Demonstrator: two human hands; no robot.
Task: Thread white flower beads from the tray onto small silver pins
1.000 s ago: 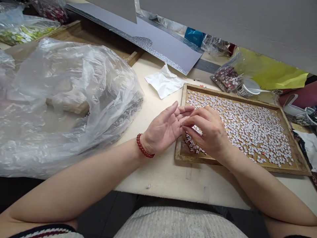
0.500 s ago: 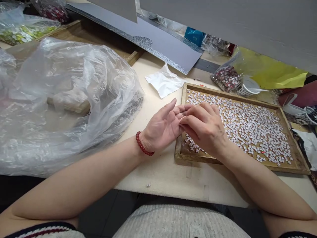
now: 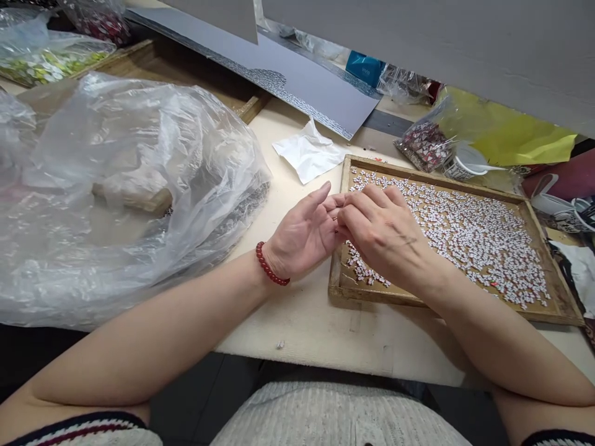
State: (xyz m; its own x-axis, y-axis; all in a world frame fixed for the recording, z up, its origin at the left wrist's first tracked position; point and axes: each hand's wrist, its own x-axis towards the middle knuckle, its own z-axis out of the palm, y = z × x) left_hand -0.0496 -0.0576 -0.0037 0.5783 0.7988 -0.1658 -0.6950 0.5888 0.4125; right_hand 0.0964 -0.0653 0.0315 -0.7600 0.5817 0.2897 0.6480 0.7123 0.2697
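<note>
While the left hand (image 3: 304,238) faces up, unclenched, the right hand (image 3: 383,229) curls over it; we can't tell its grip. White bits (image 3: 483,241) lie in the tray (image 3: 367,298) nearby.

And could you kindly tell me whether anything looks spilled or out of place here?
A tiny pale bit lies alone near the front edge of the table, apart from the wooden tray holding many small white pieces. A red bit also stands out among them by its colour.
</note>
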